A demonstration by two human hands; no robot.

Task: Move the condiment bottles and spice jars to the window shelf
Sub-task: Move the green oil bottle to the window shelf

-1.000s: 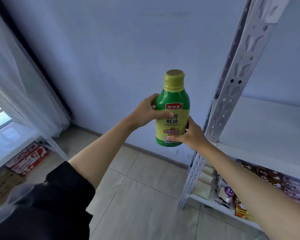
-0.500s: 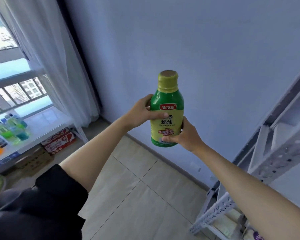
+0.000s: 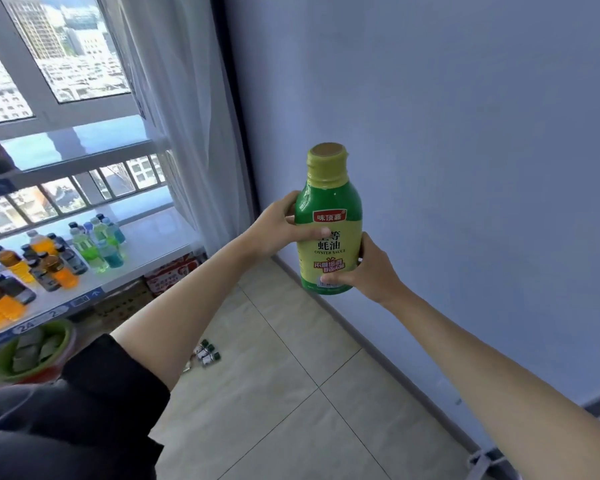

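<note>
Green plastic oyster-sauce bottle with yellow label and yellow sealed cap (image 3: 329,230): upright, held in the air in front of the pale blue wall (image 3: 465,133), above the beige tiled floor (image 3: 291,393). Not resting on any surface.

Left hand (image 3: 278,226): grips the bottle's upper body from the left; thumb lies across the label front, other fingers curled round behind.

Right hand (image 3: 371,268): holds the bottle's lower body from the right; thumb pressed on the label near the base, fingers wrapped behind. Both hands clamped on the bottle.

Window shelf, white with blue edge strip (image 3: 153,251): at left, below the window and beside the sheer white curtain (image 3: 174,133), well apart from the bottle. It carries a group of small drink bottles with orange, green and blue liquid (image 3: 59,254).

Below the shelf: green plastic bowl (image 3: 32,351), contents unclear. Cluster of small green-capped jars (image 3: 207,353) lying on the floor.
</note>
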